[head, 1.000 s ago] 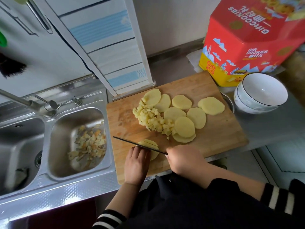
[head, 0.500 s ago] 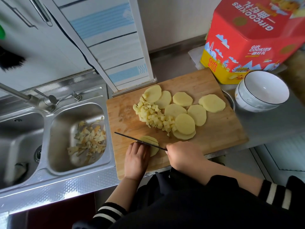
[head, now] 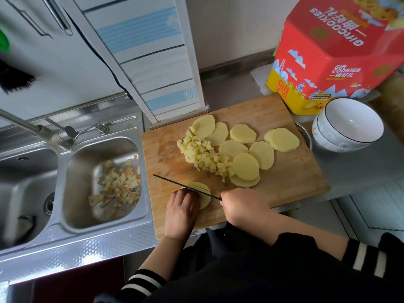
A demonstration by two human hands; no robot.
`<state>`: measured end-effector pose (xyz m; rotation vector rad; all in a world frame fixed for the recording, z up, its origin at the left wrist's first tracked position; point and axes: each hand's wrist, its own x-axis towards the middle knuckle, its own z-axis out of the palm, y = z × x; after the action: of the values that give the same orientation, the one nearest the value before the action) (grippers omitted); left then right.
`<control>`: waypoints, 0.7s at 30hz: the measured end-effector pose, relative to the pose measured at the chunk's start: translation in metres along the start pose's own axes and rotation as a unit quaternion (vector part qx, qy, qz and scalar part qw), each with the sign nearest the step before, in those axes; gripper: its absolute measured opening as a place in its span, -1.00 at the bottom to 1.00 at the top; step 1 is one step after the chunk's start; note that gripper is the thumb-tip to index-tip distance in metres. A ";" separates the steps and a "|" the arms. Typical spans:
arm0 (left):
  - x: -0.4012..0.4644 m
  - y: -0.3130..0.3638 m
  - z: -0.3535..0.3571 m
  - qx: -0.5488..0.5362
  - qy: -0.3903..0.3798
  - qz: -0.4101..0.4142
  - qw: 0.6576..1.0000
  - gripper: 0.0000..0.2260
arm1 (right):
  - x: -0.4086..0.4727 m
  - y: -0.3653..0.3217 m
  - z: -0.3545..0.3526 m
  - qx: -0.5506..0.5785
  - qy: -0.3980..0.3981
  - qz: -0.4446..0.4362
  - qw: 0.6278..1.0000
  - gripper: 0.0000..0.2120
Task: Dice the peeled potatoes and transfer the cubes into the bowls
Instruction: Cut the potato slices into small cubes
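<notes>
While the left hand [head: 181,212] presses a potato slice [head: 204,196] near the cutting board [head: 290,178] front edge, fingers together, right hand [head: 244,207] grips the knife [head: 185,187].

Steel double sink [head: 72,232]; tiled wall [head: 140,49]

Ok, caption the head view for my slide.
Right hand runs knife through a potato slice steadied by left hand on the cutting board.

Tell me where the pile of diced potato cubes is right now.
In the head view, the diced potato cubes sit mid-left on the wooden cutting board, touching the fanned potato slices on their right, beyond the knife.
</notes>
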<state>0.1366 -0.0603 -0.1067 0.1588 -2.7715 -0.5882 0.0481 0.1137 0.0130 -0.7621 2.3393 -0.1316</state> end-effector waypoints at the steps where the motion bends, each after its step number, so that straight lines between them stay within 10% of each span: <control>1: -0.001 0.000 0.001 0.000 0.003 0.000 1.000 -0.80 | 0.001 0.000 0.000 0.001 -0.002 0.003 1.000 -0.78; 17: -0.012 -0.002 -0.006 -0.003 -0.001 0.036 0.999 -0.82 | 0.017 0.003 0.008 0.009 -0.010 0.004 1.000 -0.84; 21: 0.000 0.012 -0.056 -0.058 0.103 0.039 0.992 -0.83 | 0.012 0.003 0.008 0.009 -0.009 -0.006 1.000 -0.85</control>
<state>0.1542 -0.0709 -0.0534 0.0785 -2.5256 -0.6716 0.0445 0.1102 -0.0013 -0.7670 2.3140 -0.1501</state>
